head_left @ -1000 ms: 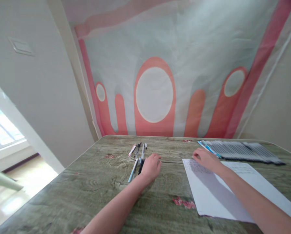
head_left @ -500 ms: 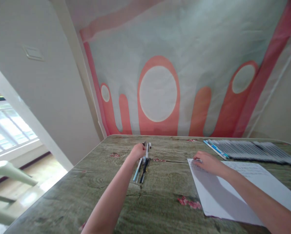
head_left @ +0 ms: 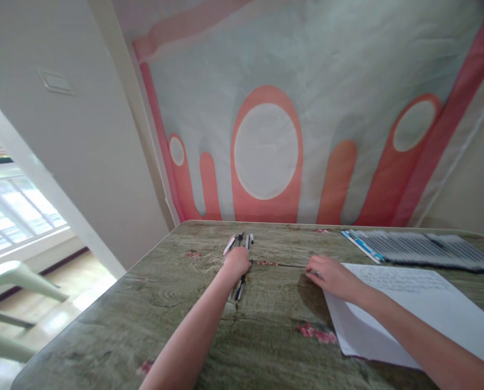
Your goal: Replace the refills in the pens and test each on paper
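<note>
Two bare hands are working over one table, its surface showing a grey-green wood-grain pattern with at least five pink flower prints. The left hand is bearing down, fingers curled, on a cluster of loose pens lying left of the table's middle; its grip is being hidden by its own back, so I cannot tell whether it is holding one. At least four slim, straight pens are showing beyond it, though the cluster is too small and covered for a sure total. The right hand is hovering or resting at the far left corner of one white paper sheet, fingers half curled, thumb near them; any hold cannot be told. Handwriting is running along the sheet's far part. Beyond the sheet, one close-set row of pens, clear-barrelled and dark-tipped, is lying side by side, blue-and-white at its left end.
</note>
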### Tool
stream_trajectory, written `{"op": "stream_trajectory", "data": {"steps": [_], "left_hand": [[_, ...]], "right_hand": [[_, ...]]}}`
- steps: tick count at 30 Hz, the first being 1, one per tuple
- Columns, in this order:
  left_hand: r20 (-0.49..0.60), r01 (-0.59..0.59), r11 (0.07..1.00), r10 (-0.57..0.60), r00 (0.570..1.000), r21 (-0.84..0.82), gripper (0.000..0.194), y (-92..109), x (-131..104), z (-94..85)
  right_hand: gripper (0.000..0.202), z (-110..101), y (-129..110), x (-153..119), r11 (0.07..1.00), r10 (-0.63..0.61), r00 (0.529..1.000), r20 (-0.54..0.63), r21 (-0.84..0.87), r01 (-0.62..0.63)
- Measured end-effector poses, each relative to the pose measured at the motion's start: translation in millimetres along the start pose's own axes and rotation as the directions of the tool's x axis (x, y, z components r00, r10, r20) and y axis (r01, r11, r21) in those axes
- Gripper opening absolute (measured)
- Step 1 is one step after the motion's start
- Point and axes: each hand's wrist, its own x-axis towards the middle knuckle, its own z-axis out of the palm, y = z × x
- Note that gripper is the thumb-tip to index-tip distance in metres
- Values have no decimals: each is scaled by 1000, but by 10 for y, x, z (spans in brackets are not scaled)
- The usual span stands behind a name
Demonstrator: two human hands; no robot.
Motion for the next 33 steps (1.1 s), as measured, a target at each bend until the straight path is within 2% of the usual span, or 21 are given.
{"op": "stream_trajectory", "data": {"steps": [6, 13, 20, 27, 33], "left_hand": [[19, -17, 1000, 17, 1000, 7, 16, 24, 0, 30], [16, -35, 999, 35, 999, 4, 18, -16, -16, 43], [33, -32, 999, 32, 999, -12, 19, -6, -30, 86], [6, -74, 995, 75, 997, -67, 22, 65, -12, 206], [-34, -121, 984, 118, 992, -131, 21, 177, -41, 321]], "right_hand": [[25, 163, -104, -5, 994, -97, 995, -10, -47, 96], [25, 289, -112, -29, 984, -173, 982, -70, -60, 169], [23, 289, -138, -38, 987, -158, 985, -75, -42, 155], [23, 278, -172, -33, 989, -150, 985, -86, -16, 149], [18, 203, -323, 75, 990, -140, 990, 3, 8, 140]]}}
